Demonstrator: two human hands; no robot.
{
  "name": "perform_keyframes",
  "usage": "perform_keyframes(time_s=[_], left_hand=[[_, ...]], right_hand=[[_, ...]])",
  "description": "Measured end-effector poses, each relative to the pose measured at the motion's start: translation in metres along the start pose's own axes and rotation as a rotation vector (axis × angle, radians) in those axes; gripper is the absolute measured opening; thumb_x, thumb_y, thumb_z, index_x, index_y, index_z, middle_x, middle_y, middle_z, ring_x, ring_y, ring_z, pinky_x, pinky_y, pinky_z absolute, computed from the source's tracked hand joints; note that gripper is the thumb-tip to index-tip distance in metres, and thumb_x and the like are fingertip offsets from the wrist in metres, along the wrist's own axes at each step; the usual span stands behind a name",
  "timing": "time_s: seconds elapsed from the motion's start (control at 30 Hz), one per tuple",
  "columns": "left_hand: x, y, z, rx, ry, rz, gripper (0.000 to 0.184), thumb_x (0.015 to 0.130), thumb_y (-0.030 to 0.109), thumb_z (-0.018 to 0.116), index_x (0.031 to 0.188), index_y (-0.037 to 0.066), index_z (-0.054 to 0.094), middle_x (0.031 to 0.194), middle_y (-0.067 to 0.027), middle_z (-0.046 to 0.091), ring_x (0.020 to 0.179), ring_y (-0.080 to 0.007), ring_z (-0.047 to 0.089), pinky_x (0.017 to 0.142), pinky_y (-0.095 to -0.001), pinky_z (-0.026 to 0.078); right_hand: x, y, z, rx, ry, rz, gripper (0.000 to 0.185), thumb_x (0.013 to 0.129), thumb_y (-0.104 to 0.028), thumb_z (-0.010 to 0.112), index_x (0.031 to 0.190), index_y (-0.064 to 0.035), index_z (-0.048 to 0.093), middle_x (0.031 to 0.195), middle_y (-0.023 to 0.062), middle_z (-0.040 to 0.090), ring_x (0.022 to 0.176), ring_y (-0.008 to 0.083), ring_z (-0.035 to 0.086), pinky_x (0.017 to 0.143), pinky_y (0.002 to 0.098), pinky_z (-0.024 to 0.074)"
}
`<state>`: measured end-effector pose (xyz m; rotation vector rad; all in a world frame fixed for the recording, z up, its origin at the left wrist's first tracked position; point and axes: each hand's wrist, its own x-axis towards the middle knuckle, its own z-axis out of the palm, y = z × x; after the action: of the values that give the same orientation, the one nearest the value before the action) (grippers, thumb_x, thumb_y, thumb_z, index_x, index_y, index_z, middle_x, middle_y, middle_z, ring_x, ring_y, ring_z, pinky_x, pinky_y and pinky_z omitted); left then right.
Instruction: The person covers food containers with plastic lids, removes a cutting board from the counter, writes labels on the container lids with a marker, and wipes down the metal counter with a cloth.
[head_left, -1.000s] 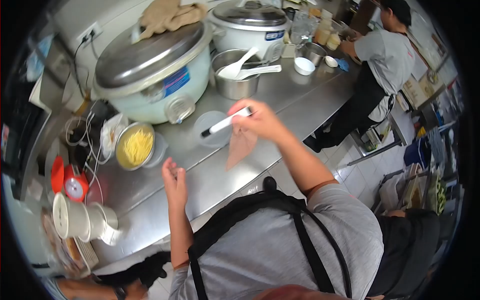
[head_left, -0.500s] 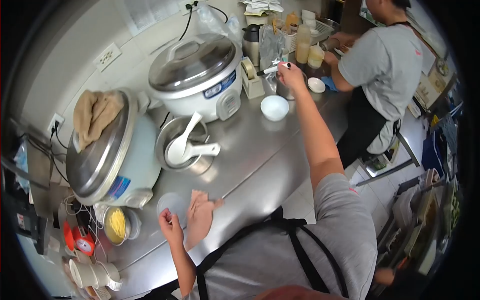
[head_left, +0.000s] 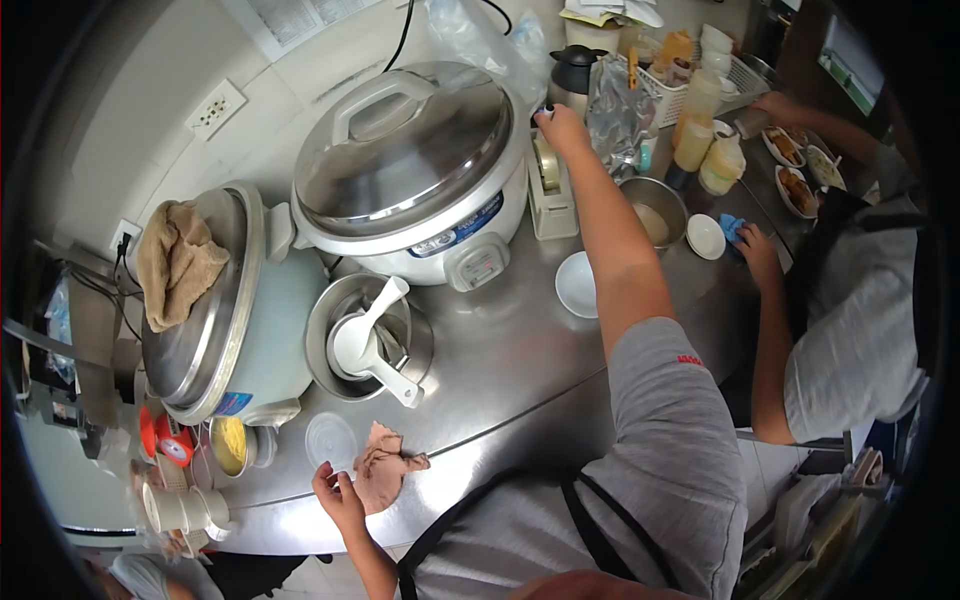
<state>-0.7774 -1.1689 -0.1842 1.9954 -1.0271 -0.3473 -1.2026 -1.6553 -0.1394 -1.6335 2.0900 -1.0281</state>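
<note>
My right hand (head_left: 562,130) reaches to the back, beside the large rice cooker (head_left: 410,170) and above the tape dispenser (head_left: 551,200). Its fingers are closed round the marker (head_left: 543,111), of which only a small part shows. Near the front edge of the steel counter, my left hand (head_left: 338,494) is held with its fingers apart and nothing in it. Close to that hand are a pinkish cloth (head_left: 380,472) and a round clear lid (head_left: 330,441).
A metal pot (head_left: 420,345) holds white scoops. A second cooker (head_left: 270,330) with a brown cloth on it stands left. A white bowl (head_left: 576,285), metal pot (head_left: 655,212) and bottles (head_left: 693,145) are on the right, near a co-worker's hand (head_left: 762,255) on a blue cloth.
My right hand has carried the marker from over the front of the counter to behind the tape dispenser. The pink cloth was let go onto the counter. The view has shifted, and the co-worker appears closer.
</note>
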Motion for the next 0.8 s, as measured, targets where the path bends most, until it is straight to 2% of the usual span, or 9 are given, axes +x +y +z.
perform_keyframes(time_s=[0.1,0.13,0.37,0.43,0.57,0.6,0.63,0.67,0.8], left_hand=[[0.001,0.008,0.0,0.003,0.051,0.001,0.035,0.075,0.005,0.048,0.108,0.002,0.039,0.097,-0.0078,0.043,0.077,-0.0137,0.043,0.062,-0.0238,0.037],[0.001,0.01,-0.001,0.002,0.07,0.002,0.036,0.075,0.005,0.047,0.109,0.002,0.038,0.097,-0.0078,0.043,0.077,-0.0136,0.043,0.062,-0.0237,0.037],[0.019,-0.016,-0.006,-0.053,0.121,0.069,0.042,0.074,0.007,0.049,0.113,0.0,0.035,0.102,-0.013,0.044,0.086,-0.0191,0.046,0.073,-0.0279,0.039],[0.022,-0.003,-0.001,0.013,0.14,0.082,0.042,0.074,0.008,0.051,0.112,-0.001,0.036,0.111,-0.0144,0.042,0.099,-0.0235,0.044,0.079,-0.0309,0.038],[0.021,0.022,0.009,-0.003,0.117,0.08,0.038,0.07,0.009,0.056,0.106,0.007,0.044,0.099,-0.0094,0.049,0.088,-0.0184,0.05,0.068,-0.0281,0.042],[0.021,0.029,0.009,0.013,0.087,0.077,0.035,0.069,0.009,0.056,0.103,0.005,0.046,0.095,-0.0109,0.049,0.083,-0.0201,0.051,0.066,-0.0288,0.043],[0.019,0.031,0.011,0.027,0.068,0.117,0.034,0.069,0.01,0.056,0.101,0.005,0.047,0.094,-0.0118,0.049,0.081,-0.0214,0.051,0.065,-0.0295,0.043],[0.016,0.03,0.012,0.037,0.04,0.169,0.032,0.068,0.01,0.056,0.099,0.004,0.048,0.093,-0.0127,0.048,0.08,-0.0228,0.051,0.065,-0.0302,0.043],[0.004,0.01,0.01,0.113,-0.071,0.217,0.029,0.07,0.01,0.055,0.097,0.004,0.049,0.092,-0.0121,0.048,0.081,-0.0246,0.05,0.069,-0.03,0.041]], right_hand=[[-0.002,-0.003,0.005,0.056,0.045,0.059,0.04,0.068,-0.034,0.055,0.094,-0.004,0.053,0.096,0.0169,0.054,0.093,0.0312,0.05,0.079,0.0392,0.0393],[0.003,0.005,0.014,0.065,0.267,-0.022,0.038,0.067,-0.032,0.057,0.093,-0.0042,0.054,0.085,0.016,0.057,0.085,0.0291,0.054,0.074,0.0365,0.0418],[-0.092,-0.043,-0.109,0.91,0.513,-0.286,0.006,0.072,-0.01,0.055,0.072,-0.005,0.058,0.065,0.004,0.056,0.059,0.0118,0.052,0.057,0.0212,0.0406],[-0.141,-0.061,-0.138,1.262,0.545,-0.56,0.01,0.074,-0.004,0.046,0.074,0.0027,0.054,0.069,0.0081,0.055,0.058,0.0151,0.05,0.055,0.0238,0.0408],[-0.267,-0.101,-0.168,1.573,0.214,-1.515,0.034,0.072,-0.042,0.049,0.075,-0.0079,0.046,0.076,0.0018,0.041,0.067,0.0163,0.039,0.057,0.0356,0.0365],[-0.296,-0.125,-0.171,1.276,0.517,-1.611,0.032,0.073,-0.05,0.046,0.089,-0.0226,0.049,0.084,-0.0066,0.046,0.08,0.0116,0.04,0.056,0.0302,0.0312],[-0.322,-0.138,-0.168,1.352,0.414,-1.738,0.038,0.074,-0.052,0.043,0.097,-0.0224,0.048,0.084,-0.0073,0.044,0.073,0.0113,0.043,0.056,0.0303,0.0316],[-0.337,-0.176,-0.162,1.491,0.656,-1.9,0.045,0.071,-0.022,0.059,0.107,-0.0067,0.036,0.102,0.0084,0.039,0.052,0.0152,0.047,0.046,0.0201,0.0436],[-0.388,-0.169,-0.154,1.512,0.192,-1.955,0.051,0.074,-0.042,0.051,0.113,-0.0166,0.032,0.099,0.0008,0.037,0.071,0.0183,0.046,0.054,0.0352,0.0419]])
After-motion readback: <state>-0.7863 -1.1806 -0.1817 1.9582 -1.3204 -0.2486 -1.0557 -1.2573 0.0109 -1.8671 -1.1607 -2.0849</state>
